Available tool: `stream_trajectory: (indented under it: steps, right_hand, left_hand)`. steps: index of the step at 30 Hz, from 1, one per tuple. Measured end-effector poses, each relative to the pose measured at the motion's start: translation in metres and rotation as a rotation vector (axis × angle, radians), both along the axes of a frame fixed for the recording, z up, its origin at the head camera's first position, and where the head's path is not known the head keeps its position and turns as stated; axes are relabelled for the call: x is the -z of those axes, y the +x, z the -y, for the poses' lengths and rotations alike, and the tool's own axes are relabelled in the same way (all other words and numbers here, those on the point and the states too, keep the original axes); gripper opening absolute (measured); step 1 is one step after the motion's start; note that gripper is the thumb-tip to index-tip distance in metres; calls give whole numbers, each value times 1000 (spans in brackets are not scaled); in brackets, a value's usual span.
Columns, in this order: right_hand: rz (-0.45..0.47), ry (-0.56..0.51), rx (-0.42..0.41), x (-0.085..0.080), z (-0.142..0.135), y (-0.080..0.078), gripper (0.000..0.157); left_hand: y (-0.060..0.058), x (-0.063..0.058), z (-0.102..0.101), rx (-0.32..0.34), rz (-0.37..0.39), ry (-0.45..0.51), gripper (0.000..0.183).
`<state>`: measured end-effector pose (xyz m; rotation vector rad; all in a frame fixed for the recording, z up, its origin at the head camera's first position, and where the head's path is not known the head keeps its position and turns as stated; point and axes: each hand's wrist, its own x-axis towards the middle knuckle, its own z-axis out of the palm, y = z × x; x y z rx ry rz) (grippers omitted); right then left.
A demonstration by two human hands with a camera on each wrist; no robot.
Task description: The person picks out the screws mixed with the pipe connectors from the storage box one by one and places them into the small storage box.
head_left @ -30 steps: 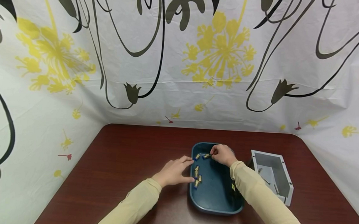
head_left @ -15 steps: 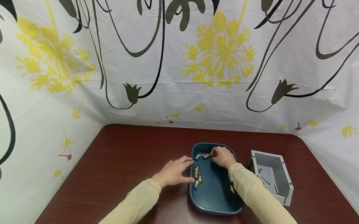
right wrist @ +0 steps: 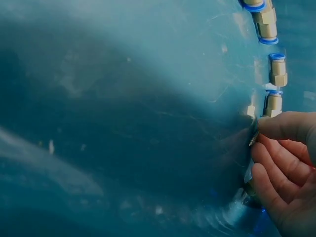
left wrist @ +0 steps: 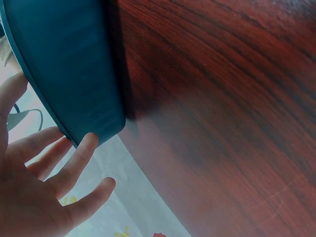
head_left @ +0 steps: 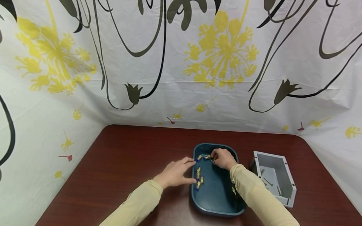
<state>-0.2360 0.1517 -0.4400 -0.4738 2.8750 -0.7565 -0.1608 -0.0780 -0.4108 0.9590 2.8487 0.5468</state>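
A blue-green tray (head_left: 214, 211) stands on the table, holding several brass push-in hose fittings (head_left: 198, 185) with blue collars along its left and far sides. At the tray's left rim my left hand (head_left: 176, 173) has its fingers spread, with thumb and fingertips right at the edge. In the left wrist view some fingers lie along the outer wall. My right hand (head_left: 223, 158) is inside the tray at its far end. Thumb and forefinger pinch a small thin metal piece (right wrist: 254, 137), mostly hidden, right beside a fitting (right wrist: 273, 102). Another fitting shows partly under the lower fingers.
Right of the tray stands a grey open box (head_left: 290, 178) with several thin metal pins or screws (head_left: 267, 182) inside. A dark red-brown wooden table (head_left: 143, 151) lies under everything. Behind and beside it hangs a white flower-patterned cloth (head_left: 176, 69).
My right hand has shifted very slightly left and the fitting beside it has moved a little. The left hand has stayed at the rim.
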Motion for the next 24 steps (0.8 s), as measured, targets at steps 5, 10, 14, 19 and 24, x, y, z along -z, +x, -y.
stream_trajectory:
  steps: [5, 10, 14, 19, 24]
  right_hand:
    - [1, -9, -20, 0, 1, 1, 16]
    - [10, -26, -44, 1, 1, 2, 14]
    - [20, -32, -62, 1, 2, 4, 13]
    - [17, -35, -68, 1, 2, 5, 12]
    - [23, -52, -62, 2, 1, 4, 11]
  left_hand:
    - [-1, 1, 0, 0, -5, 2, 66]
    - [0, 1, 0, -1, -1, 5, 66]
    - [-1, 1, 0, -1, -3, 7, 66]
    - [0, 2, 1, 2, -5, 9, 66]
    - [1, 2, 0, -1, -5, 6, 66]
